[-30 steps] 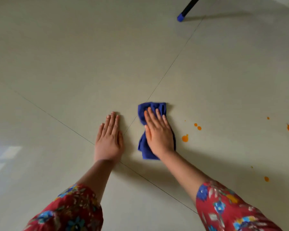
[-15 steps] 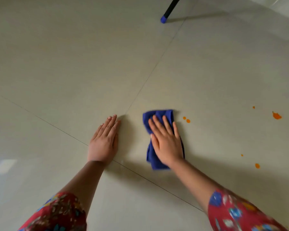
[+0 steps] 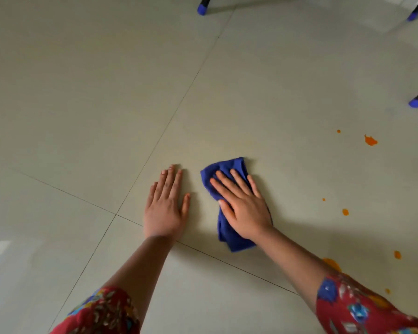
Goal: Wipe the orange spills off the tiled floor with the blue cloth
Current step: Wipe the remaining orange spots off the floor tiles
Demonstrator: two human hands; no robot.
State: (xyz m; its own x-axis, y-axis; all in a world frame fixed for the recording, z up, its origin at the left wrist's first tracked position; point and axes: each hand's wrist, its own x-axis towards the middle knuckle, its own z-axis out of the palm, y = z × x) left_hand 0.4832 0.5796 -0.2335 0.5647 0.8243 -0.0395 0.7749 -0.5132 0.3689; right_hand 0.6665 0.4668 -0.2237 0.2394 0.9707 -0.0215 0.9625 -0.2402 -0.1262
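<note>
**Right hand flat on the blue cloth, spills off to its right**

The blue cloth (image 3: 228, 206) lies bunched lengthwise on the tiled floor (image 3: 287, 88), pinned under the right hand (image 3: 244, 208). That hand rests palm-down on it with fingers straight and slightly spread — pressing, not gripping — so the far end of the cloth shows beyond the fingertips and the near end pokes out below the wrist.

The left hand (image 3: 165, 208) lies just beside the cloth on its left, apart from it, palm flat on the bare tile with fingers straight and close together, the thumb angled toward the cloth. It holds nothing.

The orange spills sit to the right of the right hand, none of them touching the cloth. The largest far one, a ragged orange blot (image 3: 370, 140), lies well out beyond and right of the fingertips, with a tiny dot (image 3: 338, 131) just left of it. Level with the wrist are a small speck (image 3: 323, 199) and a rounder drop (image 3: 345, 212). Nearer the person, another drop (image 3: 397, 254) lies further right, and a broader orange patch (image 3: 332, 264) shows just beside the right forearm, partly hidden by it.

Grout lines cross beneath the left wrist. Both forearms end in red floral sleeves (image 3: 362, 309). Well beyond the hands — at the top and right edges — stand three dark furniture legs with blue caps (image 3: 415, 103).
</note>
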